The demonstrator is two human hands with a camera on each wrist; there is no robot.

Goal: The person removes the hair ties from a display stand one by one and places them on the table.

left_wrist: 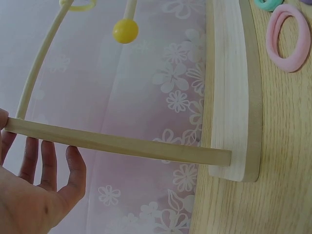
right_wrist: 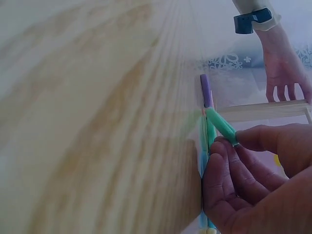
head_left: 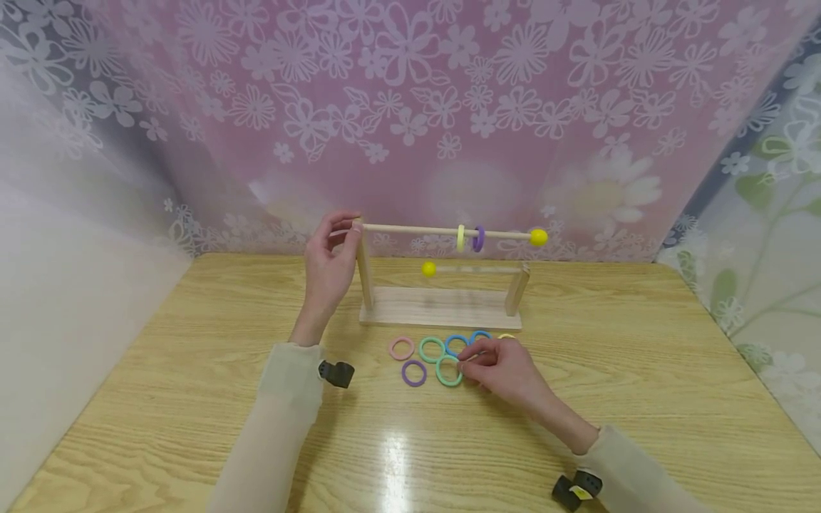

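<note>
My left hand (head_left: pixel 329 269) holds the top of the tall left post (head_left: pixel 365 278) of a wooden rack, thumb on one side and fingers on the other. On the rack's upper rod (head_left: pixel 410 229) hang a yellow hair tie (head_left: pixel 460 239) and a purple hair tie (head_left: pixel 479 240). Down at the table, my right hand (head_left: pixel 509 374) pinches the edge of a green hair tie (right_wrist: pixel 222 126) between thumb and fingertips. In the right wrist view that tie is tilted, its near edge lifted and its far end low by the others.
Around the right hand lie loose hair ties: pink (head_left: pixel 401 359), purple (head_left: pixel 414 385), another green (head_left: pixel 421 350), two blue and a partly hidden yellow (head_left: pixel 507 336). The rack's base (head_left: pixel 442 308) stands behind them. Yellow balls cap the upper (head_left: pixel 538 237) and lower (head_left: pixel 428 269) rods. A flowered curtain hangs behind.
</note>
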